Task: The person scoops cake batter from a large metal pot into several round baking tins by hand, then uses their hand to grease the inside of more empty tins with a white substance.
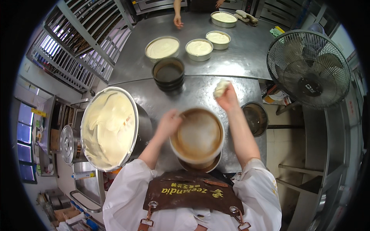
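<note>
My left hand (169,124) is closed on the left rim of a round cake pan (197,134). The pan is tilted, and brown residue stains its inside. Another pan (212,166) shows partly beneath it. Up and to the right, my right hand (228,98) is closed around a pale, cream-coloured lump (221,88); blur hides whether it is a cloth or something else. Left of my left arm stands a large metal pot (135,127) of pale yellow batter (110,127).
Dark cake pans (168,73) are stacked ahead, and one pan (255,119) sits right of my forearm. Several batter-filled pans (162,48) stand on the far steel table (131,57), near another person's hand (178,21). A large fan (308,69) occupies the right side.
</note>
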A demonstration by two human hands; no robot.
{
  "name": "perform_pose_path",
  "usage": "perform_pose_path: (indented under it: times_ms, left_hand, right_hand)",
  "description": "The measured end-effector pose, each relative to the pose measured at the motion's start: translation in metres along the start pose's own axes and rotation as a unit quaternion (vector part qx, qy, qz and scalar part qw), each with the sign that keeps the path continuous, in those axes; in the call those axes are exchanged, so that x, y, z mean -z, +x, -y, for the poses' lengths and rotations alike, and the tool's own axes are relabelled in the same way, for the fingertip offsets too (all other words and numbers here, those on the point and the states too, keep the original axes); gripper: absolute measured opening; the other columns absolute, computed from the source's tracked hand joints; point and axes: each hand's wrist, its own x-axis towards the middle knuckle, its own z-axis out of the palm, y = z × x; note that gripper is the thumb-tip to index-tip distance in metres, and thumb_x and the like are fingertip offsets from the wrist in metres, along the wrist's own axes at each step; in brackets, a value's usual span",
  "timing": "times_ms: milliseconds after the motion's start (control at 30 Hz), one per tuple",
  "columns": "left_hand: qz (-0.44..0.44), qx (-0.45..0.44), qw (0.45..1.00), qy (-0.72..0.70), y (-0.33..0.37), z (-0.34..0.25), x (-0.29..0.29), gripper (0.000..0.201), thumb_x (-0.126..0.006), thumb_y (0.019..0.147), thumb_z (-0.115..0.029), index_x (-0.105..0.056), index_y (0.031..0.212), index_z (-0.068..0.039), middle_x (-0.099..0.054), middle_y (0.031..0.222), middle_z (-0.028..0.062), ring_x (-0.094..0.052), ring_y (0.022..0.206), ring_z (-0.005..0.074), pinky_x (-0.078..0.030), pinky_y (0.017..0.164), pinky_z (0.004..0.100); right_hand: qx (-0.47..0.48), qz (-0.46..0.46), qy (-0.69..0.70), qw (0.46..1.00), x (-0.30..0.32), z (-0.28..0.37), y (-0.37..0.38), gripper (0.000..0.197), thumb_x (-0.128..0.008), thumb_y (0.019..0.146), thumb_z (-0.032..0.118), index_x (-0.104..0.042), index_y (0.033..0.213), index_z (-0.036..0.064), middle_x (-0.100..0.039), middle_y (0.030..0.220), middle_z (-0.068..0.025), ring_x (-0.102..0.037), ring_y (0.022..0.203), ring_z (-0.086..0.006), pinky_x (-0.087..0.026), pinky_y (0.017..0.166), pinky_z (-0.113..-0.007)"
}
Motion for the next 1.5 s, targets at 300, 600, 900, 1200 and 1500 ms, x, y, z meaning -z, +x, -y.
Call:
perform_pose_path:
  times_ms: [300,600,900,1200,1500]
  left_hand:
    - [0.020,0.156,0.987,-0.033,0.154,0.107,-0.074,0.028,-0.055,0.084,-0.023,-0.062,0.088,0.003,-0.063,0.076,0.0125,-0.061,0.075,0.0185,-0.050,0.065,0.0314]
    - [0.173,-0.158,0.937,0.258,0.013,0.013,-0.052,0.013,-0.060,0.076,-0.014,-0.058,0.081,-0.003,-0.059,0.077,0.0159,-0.059,0.072,0.0313,-0.046,0.063,0.0377]
    - [0.195,-0.159,0.950,0.187,-0.002,0.005,-0.060,0.015,-0.053,0.067,0.000,-0.057,0.081,-0.003,-0.061,0.079,0.0170,-0.058,0.077,0.0369,-0.046,0.067,0.0432]
    - [0.215,-0.177,0.923,0.266,0.001,-0.002,-0.071,0.016,-0.054,0.066,0.001,-0.058,0.080,-0.004,-0.061,0.077,0.0140,-0.057,0.078,0.0347,-0.045,0.067,0.0432]
    - [0.270,-0.122,0.944,0.144,-0.010,-0.023,-0.049,0.021,-0.049,0.069,0.004,-0.056,0.088,-0.003,-0.065,0.096,0.0129,-0.062,0.082,0.0271,-0.047,0.071,0.0336]
  right_hand:
    - [0.181,-0.178,-0.183,0.950,-0.054,0.055,-0.064,0.014,-0.042,0.089,0.017,-0.050,0.084,0.0059,-0.050,0.072,-0.0026,-0.045,0.060,-0.0117,-0.037,0.052,-0.025]
    - [0.094,-0.213,-0.109,0.967,0.012,-0.008,-0.042,0.025,-0.039,0.096,0.029,-0.054,0.098,0.0090,-0.058,0.092,-0.0021,-0.056,0.081,-0.0142,-0.047,0.071,-0.031]
    - [0.027,-0.263,-0.122,0.957,-0.006,-0.049,-0.010,0.023,-0.043,0.093,0.025,-0.051,0.107,0.0098,-0.058,0.099,-0.0028,-0.058,0.091,-0.0165,-0.049,0.079,-0.033]
    - [-0.030,-0.242,-0.250,0.937,0.008,-0.058,-0.004,0.022,-0.047,0.090,0.025,-0.054,0.097,0.0051,-0.057,0.087,-0.0026,-0.056,0.077,-0.0137,-0.048,0.067,-0.028]
    - [-0.009,-0.261,-0.214,0.941,-0.006,-0.070,0.005,0.019,-0.047,0.091,0.024,-0.053,0.100,0.0085,-0.055,0.085,-0.0003,-0.053,0.069,-0.0116,-0.045,0.058,-0.025]
